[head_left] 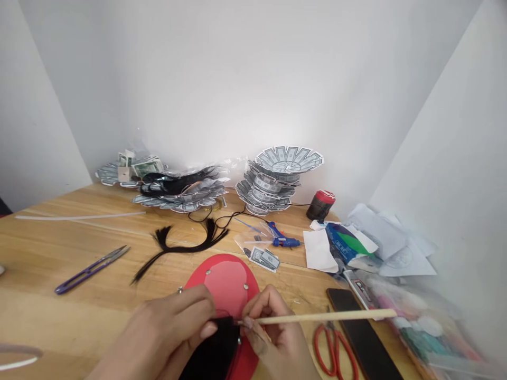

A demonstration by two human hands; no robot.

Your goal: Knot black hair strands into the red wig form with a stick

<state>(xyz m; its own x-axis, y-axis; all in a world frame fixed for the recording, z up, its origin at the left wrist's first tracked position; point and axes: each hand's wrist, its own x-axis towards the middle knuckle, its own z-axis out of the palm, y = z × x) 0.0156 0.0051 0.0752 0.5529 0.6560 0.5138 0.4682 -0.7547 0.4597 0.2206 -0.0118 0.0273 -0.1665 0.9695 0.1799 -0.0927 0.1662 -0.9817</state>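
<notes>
A red oval piece (253, 274) with a pink layer (229, 274) and small silver studs lies on the table in front of me. Over its lower part is a flat black piece (209, 353), its material hard to make out. My left hand (174, 327) grips the upper edge of that black piece between thumb and fingers. Pinched in my right hand (273, 332) is a long pale wooden stick (328, 316), a slim tool whose narrow tip meets the black piece's edge. The fingers partly hide that tip.
Purple thread snips (91, 272) and a black hair bundle (186, 247) lie left. A blue glue gun (283, 237) and stacked banknote-print paper rings (269, 184) stand behind. Red-handled scissors (336, 351), a phone (362, 332), papers (376, 232) and plastic bags (428, 332) crowd the right.
</notes>
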